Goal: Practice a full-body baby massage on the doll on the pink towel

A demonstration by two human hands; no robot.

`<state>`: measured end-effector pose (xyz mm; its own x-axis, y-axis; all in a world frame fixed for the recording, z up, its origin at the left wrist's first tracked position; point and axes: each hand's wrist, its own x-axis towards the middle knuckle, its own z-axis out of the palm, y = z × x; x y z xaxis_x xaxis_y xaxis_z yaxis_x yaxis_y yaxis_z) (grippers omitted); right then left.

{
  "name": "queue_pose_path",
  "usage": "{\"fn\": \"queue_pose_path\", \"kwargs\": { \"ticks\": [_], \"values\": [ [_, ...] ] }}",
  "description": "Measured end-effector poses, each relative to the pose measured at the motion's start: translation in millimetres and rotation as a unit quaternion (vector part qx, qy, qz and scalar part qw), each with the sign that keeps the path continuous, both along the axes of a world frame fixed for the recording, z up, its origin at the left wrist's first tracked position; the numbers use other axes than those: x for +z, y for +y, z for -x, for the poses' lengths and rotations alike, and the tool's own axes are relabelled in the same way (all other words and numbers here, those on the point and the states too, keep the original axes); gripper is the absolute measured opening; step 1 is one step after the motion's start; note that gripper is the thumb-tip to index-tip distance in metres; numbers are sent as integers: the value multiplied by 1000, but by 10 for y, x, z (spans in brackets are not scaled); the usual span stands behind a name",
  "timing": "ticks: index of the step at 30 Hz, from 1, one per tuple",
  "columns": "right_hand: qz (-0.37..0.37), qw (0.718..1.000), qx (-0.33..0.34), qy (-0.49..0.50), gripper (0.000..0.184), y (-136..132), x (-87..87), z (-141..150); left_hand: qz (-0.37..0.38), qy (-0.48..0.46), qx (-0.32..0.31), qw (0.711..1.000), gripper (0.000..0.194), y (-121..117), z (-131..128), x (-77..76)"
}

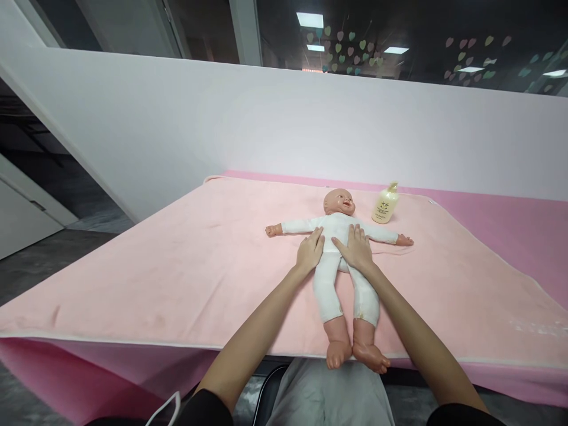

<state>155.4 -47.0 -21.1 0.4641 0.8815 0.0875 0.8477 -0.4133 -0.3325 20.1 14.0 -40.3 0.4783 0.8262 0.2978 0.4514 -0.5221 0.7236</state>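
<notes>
Black sleeves [204, 409] and grey trousers [331, 393] fill the near edge, a white cord [171, 408] looping beside one sleeve, as a person's bare forearms [260, 331] reach over a bed. The left hand [311, 248] rests flat along one side of the doll's waist, its fingers straight and nearly together. The right hand [357, 247] lies flat across the other side of the belly, its thumb spread wide from the fingers and pointing inward; neither hand grips anything. Between them the doll [336, 226], in a white suit, lies on its back, arms flung out to both sides, head farthest from the person, face turned toward a pump bottle [384, 207]. Its bare feet (toes outward) overhang the near edge of the pink blanket [177, 260]. The yellowish bottle stands upright beyond the doll's outstretched arm. Darker pink sheet [501, 231] shows past the blanket, then a white wall [302, 124] and dark glass [412, 35] dotted with paper hearts [350, 36].
</notes>
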Motion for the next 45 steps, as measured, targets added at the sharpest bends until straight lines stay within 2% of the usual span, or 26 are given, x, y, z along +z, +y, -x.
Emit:
{"fn": "queue_pose_path", "kwargs": {
  "ticks": [13,19,24,28,30,32,34,35,40,45],
  "values": [
    [-83,994,5,75,89,-89,-160,-171,-6,-9,9,1000,45,19,8,-9],
    [-81,985,-6,152,90,-134,-170,-290,2,-8,5,1000,47,22,11,3],
    [-134,971,-2,197,75,-179,-218,-412,-28,6,0,1000,46,43,25,13],
    [-190,959,-18,210,61,-170,-235,-444,-78,66,14,995,44,1,61,114],
    [-211,955,-20,208,55,-158,-239,-449,-124,87,-46,987,40,-60,69,191],
    [-220,953,-23,207,53,-144,-245,-454,-159,98,-164,969,37,-141,59,262],
    [-219,954,-25,202,52,-130,-253,-459,-152,105,-260,948,36,-218,31,313],
    [-217,956,-25,198,52,-124,-255,-461,-135,106,-281,944,36,-246,15,328],
    [-211,961,-25,177,51,-115,-236,-454,-56,92,-312,944,36,-234,-28,320],
    [-193,967,-17,164,53,-143,-190,-432,-60,101,-281,953,38,-169,-40,273]
  ]
}}
